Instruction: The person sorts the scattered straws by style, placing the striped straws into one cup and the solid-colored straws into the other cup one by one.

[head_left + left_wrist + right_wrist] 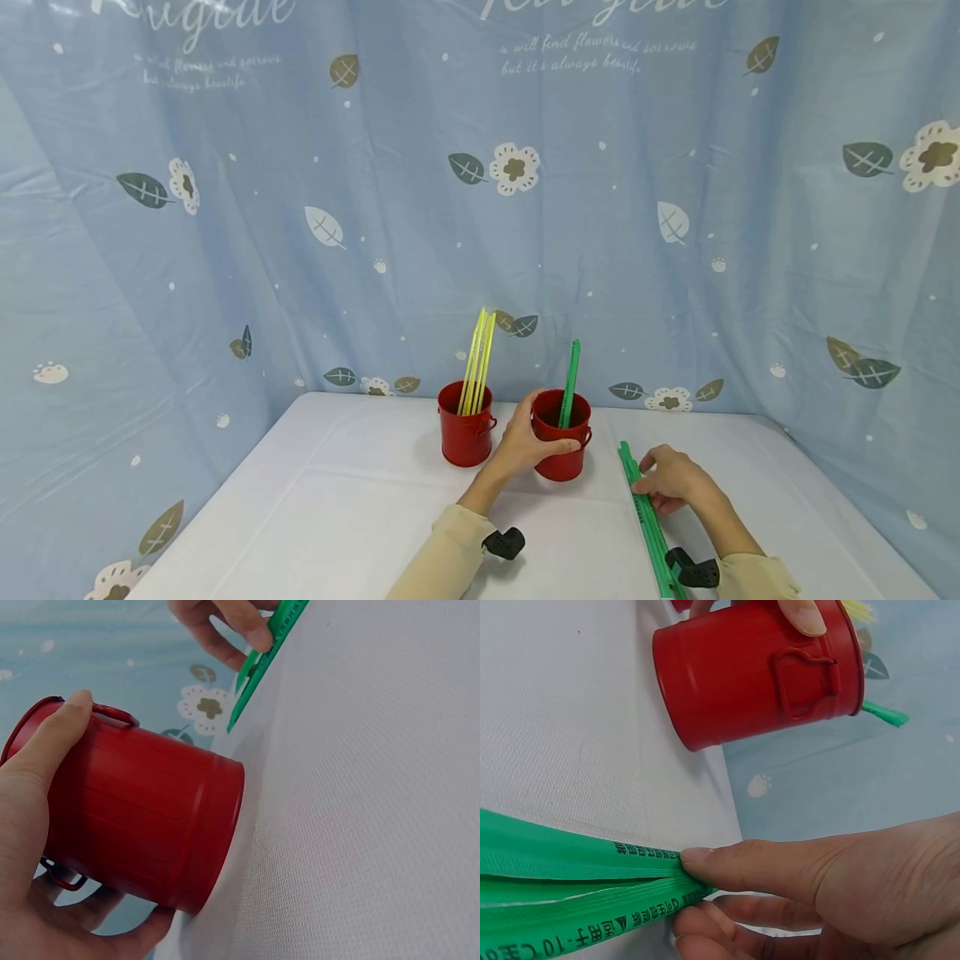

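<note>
My left hand [522, 442] grips a small red metal bucket [558, 458] round its side, thumb and fingers spread about it. The bucket stands upright, with a green wrapped straw [572, 375] leaning in it. To the right, my right hand [671, 479] pinches a few loose green wrapped straws [651, 525] near their far ends, thumb on top. Dark print shows on the sleeves of these straws [577, 862] in the right wrist view. How many straws are between the fingers I cannot tell.
Left of the held bucket stands a second red bucket [465, 437] with several yellow straws [477, 362] in it. Both buckets are near the back of the white-covered table [337, 500]. A blue patterned curtain [420, 208] hangs behind and along the sides.
</note>
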Demonstrator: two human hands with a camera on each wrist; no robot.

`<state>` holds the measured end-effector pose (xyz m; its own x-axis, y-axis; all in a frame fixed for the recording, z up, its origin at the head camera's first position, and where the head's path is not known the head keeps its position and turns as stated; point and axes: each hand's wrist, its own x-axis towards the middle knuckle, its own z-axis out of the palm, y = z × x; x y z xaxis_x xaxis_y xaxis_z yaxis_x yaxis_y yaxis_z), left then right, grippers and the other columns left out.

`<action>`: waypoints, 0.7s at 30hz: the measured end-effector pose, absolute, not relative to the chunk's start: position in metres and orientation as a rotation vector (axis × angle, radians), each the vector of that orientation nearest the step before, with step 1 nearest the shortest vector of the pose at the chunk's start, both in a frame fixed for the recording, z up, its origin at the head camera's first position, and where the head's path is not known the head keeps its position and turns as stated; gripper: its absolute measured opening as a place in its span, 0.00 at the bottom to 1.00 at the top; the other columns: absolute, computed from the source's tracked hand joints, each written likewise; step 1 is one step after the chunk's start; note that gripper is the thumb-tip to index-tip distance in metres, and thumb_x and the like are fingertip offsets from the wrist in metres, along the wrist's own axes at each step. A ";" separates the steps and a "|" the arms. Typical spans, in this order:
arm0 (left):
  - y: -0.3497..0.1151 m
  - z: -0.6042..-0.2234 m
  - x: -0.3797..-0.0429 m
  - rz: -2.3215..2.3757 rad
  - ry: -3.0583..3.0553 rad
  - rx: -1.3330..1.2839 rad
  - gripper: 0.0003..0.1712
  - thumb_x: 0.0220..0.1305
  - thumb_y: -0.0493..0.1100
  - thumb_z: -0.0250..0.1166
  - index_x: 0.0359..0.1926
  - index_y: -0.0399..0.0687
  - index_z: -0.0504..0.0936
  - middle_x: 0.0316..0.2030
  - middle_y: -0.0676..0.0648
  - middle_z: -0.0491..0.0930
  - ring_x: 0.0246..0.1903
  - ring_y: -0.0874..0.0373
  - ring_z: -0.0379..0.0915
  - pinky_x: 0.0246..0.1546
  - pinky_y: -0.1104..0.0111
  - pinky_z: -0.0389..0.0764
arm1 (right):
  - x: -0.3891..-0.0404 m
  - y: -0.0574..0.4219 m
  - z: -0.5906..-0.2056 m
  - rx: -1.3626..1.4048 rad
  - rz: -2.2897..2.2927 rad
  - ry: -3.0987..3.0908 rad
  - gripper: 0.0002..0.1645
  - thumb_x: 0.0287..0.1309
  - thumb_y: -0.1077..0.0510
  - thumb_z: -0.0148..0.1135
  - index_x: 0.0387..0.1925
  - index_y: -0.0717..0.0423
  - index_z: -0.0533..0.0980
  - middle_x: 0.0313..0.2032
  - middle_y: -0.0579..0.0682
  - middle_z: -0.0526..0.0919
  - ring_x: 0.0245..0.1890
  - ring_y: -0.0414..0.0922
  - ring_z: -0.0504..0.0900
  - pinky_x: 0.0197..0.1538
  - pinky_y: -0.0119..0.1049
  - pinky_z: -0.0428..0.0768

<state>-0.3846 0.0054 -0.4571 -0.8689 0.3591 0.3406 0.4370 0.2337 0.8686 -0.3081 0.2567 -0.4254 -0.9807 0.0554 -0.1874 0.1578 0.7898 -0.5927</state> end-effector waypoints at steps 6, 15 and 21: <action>0.004 -0.458 -0.382 -1.759 -2.396 -0.805 0.53 0.52 0.55 0.75 0.73 0.57 0.54 0.66 0.53 0.66 0.65 0.54 0.62 0.52 0.60 0.83 | -0.307 0.256 -0.427 0.166 -0.929 2.834 0.24 0.53 0.61 0.69 0.48 0.72 0.74 0.20 0.53 0.79 0.19 0.43 0.80 0.24 0.34 0.82; 0.004 -0.457 -0.382 -1.768 -2.391 -0.804 0.54 0.52 0.55 0.75 0.74 0.55 0.54 0.66 0.53 0.66 0.66 0.54 0.61 0.51 0.59 0.83 | -0.310 0.258 -0.425 0.173 -0.905 2.829 0.27 0.53 0.60 0.70 0.51 0.71 0.73 0.21 0.52 0.79 0.19 0.43 0.80 0.24 0.33 0.82; 0.005 -0.456 -0.383 -1.753 -2.398 -0.797 0.55 0.52 0.55 0.75 0.74 0.54 0.53 0.66 0.52 0.66 0.66 0.53 0.61 0.51 0.58 0.83 | -0.312 0.260 -0.423 0.168 -0.931 2.834 0.27 0.52 0.61 0.70 0.51 0.72 0.73 0.21 0.52 0.81 0.19 0.43 0.81 0.24 0.35 0.83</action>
<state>-0.3831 0.0047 -0.4563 -0.8636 0.3661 0.3467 0.4415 0.2168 0.8707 -0.3122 0.2605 -0.4234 -0.9820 0.0581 -0.1799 0.1534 0.8008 -0.5789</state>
